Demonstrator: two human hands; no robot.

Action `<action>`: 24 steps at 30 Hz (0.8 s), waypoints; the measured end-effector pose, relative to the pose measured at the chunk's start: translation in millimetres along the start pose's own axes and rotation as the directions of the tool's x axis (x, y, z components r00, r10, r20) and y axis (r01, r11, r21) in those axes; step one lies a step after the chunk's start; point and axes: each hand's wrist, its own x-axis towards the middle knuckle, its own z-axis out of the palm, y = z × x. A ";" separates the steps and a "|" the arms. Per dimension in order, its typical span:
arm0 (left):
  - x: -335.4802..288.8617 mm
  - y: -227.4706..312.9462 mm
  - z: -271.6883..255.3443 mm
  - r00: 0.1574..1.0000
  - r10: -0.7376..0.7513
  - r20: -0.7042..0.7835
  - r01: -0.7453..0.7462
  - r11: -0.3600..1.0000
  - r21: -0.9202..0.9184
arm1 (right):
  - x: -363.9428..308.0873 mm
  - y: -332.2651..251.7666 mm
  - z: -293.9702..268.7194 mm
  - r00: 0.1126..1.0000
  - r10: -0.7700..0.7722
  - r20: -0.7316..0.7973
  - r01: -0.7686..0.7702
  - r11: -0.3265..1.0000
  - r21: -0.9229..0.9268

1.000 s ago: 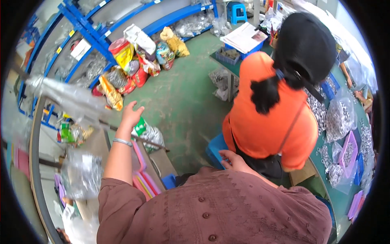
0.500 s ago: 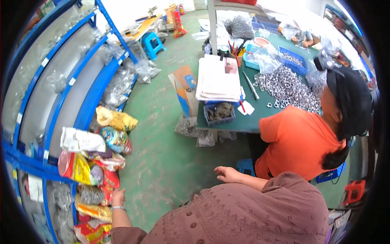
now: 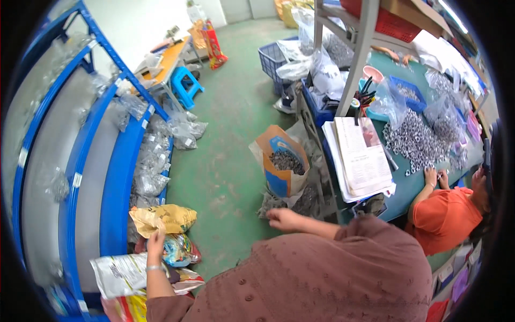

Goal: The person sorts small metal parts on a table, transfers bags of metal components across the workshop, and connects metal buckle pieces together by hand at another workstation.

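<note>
Green floor (image 3: 225, 134) runs before me as a broad lane. The left hand (image 3: 155, 245), its fingers (image 3: 159, 234) drawn narrow, is at the yellow bag (image 3: 177, 218), gripping or not I can't tell; the right hand (image 3: 284, 219), loosely parted, hangs near the open paper bag (image 3: 284, 185); blue shelves (image 3: 115, 198) and the counter (image 3: 409, 188) edge the lane.

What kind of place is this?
It looks like a small workshop, perhaps for sorting little metal parts: a big heap of metal rings covers part of the green table, and bags of parts fill a blue shelf.
</note>
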 end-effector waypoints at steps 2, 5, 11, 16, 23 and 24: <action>4.4 -58.1 -33.9 0.917 -0.352 0.191 0.394 0.875 -0.281 | 70.9 -26.1 -27.6 1.000 -0.027 0.006 0.026 0.995 0.092; 4.0 -118.4 -32.7 0.662 -0.691 0.288 0.749 0.610 -0.257 | 135.8 -20.4 -62.9 0.993 0.112 0.021 -0.112 0.993 -0.026; 144.6 -171.8 2.1 0.396 -0.806 0.439 0.918 0.360 -0.166 | 269.4 27.9 -105.7 0.894 0.369 -0.256 -0.391 0.919 -0.041; 385.6 -146.4 5.4 0.518 -0.656 0.548 0.829 0.544 -0.131 | 298.1 75.2 -67.3 0.779 0.602 -0.172 -0.621 0.778 -0.089; 786.9 105.7 5.1 0.943 -0.063 0.327 0.208 0.879 -0.430 | 342.1 102.6 -119.4 0.437 0.893 -0.109 -0.871 0.450 0.198; 822.2 142.2 13.6 0.952 -0.011 0.305 0.153 0.883 -0.445 | 346.9 120.4 -118.5 0.598 0.799 -0.059 -0.792 0.577 -0.199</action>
